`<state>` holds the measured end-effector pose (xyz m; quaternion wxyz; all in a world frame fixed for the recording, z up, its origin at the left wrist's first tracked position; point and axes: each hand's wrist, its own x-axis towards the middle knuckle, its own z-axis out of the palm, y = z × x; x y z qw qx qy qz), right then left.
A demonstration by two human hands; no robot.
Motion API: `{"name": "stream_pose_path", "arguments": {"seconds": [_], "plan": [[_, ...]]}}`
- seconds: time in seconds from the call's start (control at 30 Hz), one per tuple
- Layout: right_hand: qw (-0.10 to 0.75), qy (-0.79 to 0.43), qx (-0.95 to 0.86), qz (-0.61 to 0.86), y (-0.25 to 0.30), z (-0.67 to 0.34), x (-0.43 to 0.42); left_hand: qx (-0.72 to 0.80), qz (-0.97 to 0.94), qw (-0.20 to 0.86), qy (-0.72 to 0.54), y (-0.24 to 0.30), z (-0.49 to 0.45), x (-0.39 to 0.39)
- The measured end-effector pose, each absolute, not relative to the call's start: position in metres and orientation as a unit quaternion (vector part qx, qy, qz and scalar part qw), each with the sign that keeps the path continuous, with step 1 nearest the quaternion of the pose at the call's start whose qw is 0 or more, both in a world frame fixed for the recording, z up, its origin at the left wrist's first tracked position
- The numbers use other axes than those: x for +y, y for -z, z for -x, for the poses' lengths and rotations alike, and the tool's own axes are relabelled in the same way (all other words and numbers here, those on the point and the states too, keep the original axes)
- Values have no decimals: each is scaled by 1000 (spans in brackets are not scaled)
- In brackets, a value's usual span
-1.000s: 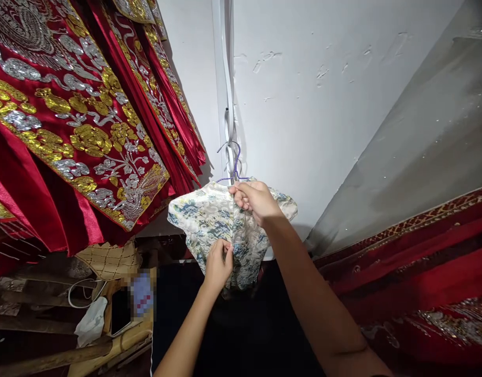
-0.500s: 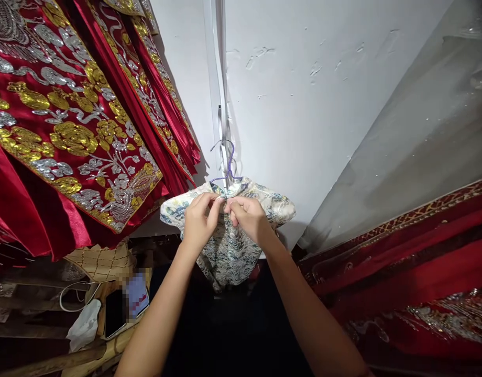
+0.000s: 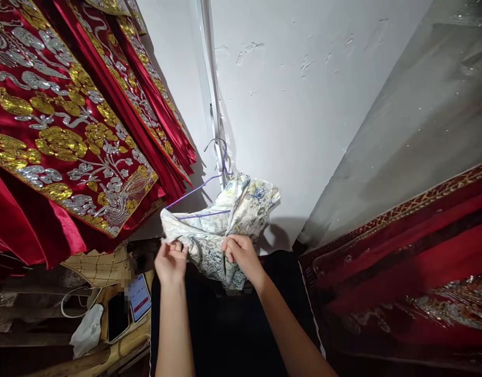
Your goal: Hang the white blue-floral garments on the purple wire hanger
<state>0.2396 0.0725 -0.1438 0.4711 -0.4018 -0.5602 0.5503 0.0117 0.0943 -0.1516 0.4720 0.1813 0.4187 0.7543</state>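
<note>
A pale floral short-sleeved shirt (image 3: 256,209) hangs half on a purple wire hanger (image 3: 205,183). Its left part is off the hanger's left arm and sags open, so the hanger's bare wire shows above the cloth. My left hand (image 3: 172,262) is closed on the shirt's left edge, just below the drooping shoulder. Curled fingers of my right hand (image 3: 241,254) pinch the front edge near the middle of the shirt. The hanger's hook is up by a white metal upright (image 3: 209,68).
Red costumes with gold and silver sequins (image 3: 68,141) hang at left. On the right, clear plastic (image 3: 402,131) covers the wall above red fabric (image 3: 441,251). Two phones, one a lit phone (image 3: 140,298), lie on a wooden stand at lower left beside white tissue (image 3: 87,330).
The shirt's front has been spread and its left shoulder pulled off the hanger. My left hand moved down and left from the collar; my right hand moved lower.
</note>
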Motion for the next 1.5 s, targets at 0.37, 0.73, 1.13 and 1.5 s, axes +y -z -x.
{"name": "stream_pose_path", "arguments": {"seconds": [0.37,0.73,1.13,1.5], "plan": [[497,-522,-453,524,191,-285,64,487,-374,506,-606,195,-79,83],[515,-374,-552,539,172,-290,68,424,-588,430,-538,147,-141,45],[336,-631,-634,294,106,-282,63,404,-625,430,-511,136,-123,45],[591,-327,-594,437,85,-290,134,544,-682,318,-371,146,-44,36]]}}
